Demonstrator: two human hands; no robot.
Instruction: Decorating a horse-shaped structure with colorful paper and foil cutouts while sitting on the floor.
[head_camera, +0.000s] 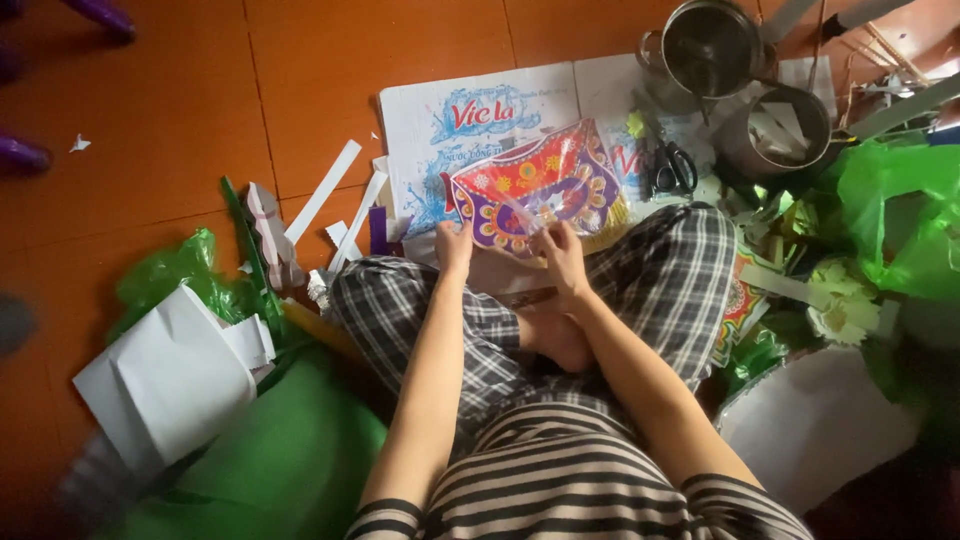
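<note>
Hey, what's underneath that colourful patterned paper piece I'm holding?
The colourful patterned piece lies on a flattened white cardboard sheet printed in blue and red, on the orange floor. The cardboard directly beneath it is hidden.

Soft, even indoor light w/ warm cast on the orange tile floor; no hard shadows, no strong glare. Center is fairly sharp: patterned paper piece and checked trousers read clearly. Edges go soft and dim, esp. bottom-left, where white folded paper and green bag smear w/ motion blur. Right side darkens toward the corner. Wide-angle lens bends floor lines slightly near frame edges.
</note>
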